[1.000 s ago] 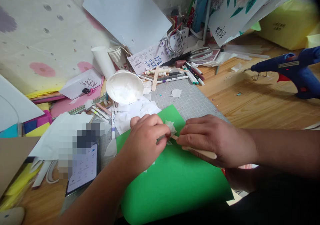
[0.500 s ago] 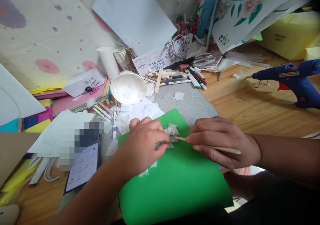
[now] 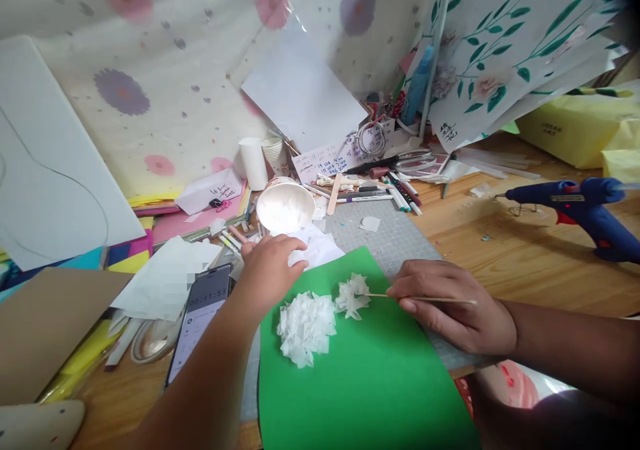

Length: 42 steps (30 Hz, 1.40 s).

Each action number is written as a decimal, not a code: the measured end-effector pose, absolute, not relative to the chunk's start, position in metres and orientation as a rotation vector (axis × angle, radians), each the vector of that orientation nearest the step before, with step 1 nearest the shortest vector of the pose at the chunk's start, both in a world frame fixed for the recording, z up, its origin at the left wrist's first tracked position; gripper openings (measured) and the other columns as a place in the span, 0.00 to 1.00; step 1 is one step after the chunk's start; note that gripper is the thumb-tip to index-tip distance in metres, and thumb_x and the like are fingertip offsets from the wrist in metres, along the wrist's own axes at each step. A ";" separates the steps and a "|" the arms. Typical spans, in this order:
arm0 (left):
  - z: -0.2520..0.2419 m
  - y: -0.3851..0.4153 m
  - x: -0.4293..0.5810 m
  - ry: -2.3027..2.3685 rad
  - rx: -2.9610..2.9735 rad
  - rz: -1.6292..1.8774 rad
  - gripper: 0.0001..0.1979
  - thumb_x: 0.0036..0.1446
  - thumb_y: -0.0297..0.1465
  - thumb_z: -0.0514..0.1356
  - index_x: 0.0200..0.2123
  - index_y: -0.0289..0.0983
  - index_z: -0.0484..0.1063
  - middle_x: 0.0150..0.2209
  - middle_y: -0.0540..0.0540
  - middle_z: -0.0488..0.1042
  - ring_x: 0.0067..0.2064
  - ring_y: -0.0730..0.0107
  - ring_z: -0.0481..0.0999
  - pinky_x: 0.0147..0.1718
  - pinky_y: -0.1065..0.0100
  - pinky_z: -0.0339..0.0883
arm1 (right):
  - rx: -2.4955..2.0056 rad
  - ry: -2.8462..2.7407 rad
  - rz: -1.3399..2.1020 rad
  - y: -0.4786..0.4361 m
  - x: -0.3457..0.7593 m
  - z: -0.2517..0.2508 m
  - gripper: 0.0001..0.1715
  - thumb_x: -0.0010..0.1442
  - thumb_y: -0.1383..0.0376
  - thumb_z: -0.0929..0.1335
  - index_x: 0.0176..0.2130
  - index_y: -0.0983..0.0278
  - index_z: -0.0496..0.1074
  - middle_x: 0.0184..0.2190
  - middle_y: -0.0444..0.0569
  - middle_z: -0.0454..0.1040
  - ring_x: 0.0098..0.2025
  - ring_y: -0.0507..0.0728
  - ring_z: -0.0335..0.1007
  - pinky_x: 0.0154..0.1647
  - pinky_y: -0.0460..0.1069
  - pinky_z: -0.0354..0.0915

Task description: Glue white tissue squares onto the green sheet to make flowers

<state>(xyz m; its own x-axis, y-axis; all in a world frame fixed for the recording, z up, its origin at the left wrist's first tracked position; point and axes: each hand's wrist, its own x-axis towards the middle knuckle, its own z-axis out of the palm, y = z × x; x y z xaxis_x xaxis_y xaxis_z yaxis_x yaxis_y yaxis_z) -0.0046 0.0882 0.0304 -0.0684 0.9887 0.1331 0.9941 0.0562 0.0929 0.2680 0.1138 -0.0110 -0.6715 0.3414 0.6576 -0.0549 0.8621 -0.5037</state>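
My right hand (image 3: 453, 303) grips a thin wooden stick (image 3: 379, 295) whose tip touches a small cluster of crumpled white tissue pieces (image 3: 353, 297). The cluster sits on a green sheet (image 3: 360, 383). Left of it, a larger ruffled white tissue cluster (image 3: 306, 330) is attached to or lying on the same sheet. My left hand (image 3: 273, 270) hovers over the sheet's upper left edge, beside loose white paper pieces (image 3: 320, 245); its thumb and forefinger are apart with nothing visible between them. Its other fingers are partly hidden.
A white paper bowl (image 3: 261, 213) with white pieces inside stands beyond my left hand. A blue glue gun (image 3: 565, 197) rests at right. A phone (image 3: 205, 310) lies left beside my forearm. Several pens (image 3: 400, 197) and a wooden craft stick (image 3: 335, 193) are behind the grey cutting mat (image 3: 415, 240).
My left hand has left the small tissue cluster and moved left toward the loose paper, uncovering the larger cluster. My right hand still holds the stick at the small cluster. The view has shifted.
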 end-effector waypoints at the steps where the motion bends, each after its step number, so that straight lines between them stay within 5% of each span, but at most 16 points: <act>1: 0.028 0.091 -0.002 -2.250 -2.118 -0.236 0.09 0.51 0.33 0.61 0.39 0.44 0.75 0.43 0.49 0.78 0.48 0.55 0.72 0.50 0.52 0.53 | -0.224 -2.232 0.639 0.114 0.268 -0.011 0.10 0.62 0.73 0.61 0.42 0.65 0.68 0.29 0.50 0.72 0.31 0.52 0.68 0.32 0.47 0.65; 12: 0.032 0.096 0.020 -2.204 -2.104 -0.301 0.07 0.54 0.27 0.56 0.26 0.39 0.73 0.37 0.45 0.76 0.46 0.53 0.69 0.48 0.50 0.53 | -0.331 -2.133 0.732 0.118 0.269 -0.014 0.08 0.61 0.72 0.63 0.39 0.65 0.71 0.30 0.49 0.73 0.32 0.52 0.71 0.34 0.46 0.67; 19: 0.061 0.058 0.034 -2.234 -2.997 -0.664 0.05 0.57 0.32 0.56 0.30 0.39 0.69 0.36 0.50 0.73 0.40 0.69 0.72 0.43 0.68 0.64 | -0.172 -2.178 0.693 0.117 0.267 -0.012 0.08 0.62 0.73 0.62 0.40 0.67 0.70 0.30 0.51 0.74 0.32 0.52 0.70 0.33 0.47 0.67; 31: 0.028 0.065 0.054 -2.287 -2.573 -0.340 0.07 0.54 0.27 0.55 0.27 0.40 0.71 0.33 0.52 0.73 0.42 0.64 0.68 0.44 0.57 0.52 | -0.191 -2.152 0.636 0.113 0.271 -0.012 0.10 0.62 0.73 0.61 0.43 0.68 0.67 0.30 0.51 0.71 0.33 0.53 0.67 0.33 0.47 0.65; 42: 0.023 0.066 0.052 -2.200 -2.591 -0.334 0.07 0.54 0.25 0.55 0.27 0.40 0.71 0.33 0.52 0.73 0.41 0.65 0.67 0.40 0.58 0.49 | -0.161 -2.380 0.500 0.112 0.263 -0.015 0.09 0.63 0.70 0.62 0.43 0.67 0.68 0.33 0.53 0.73 0.36 0.53 0.69 0.34 0.48 0.66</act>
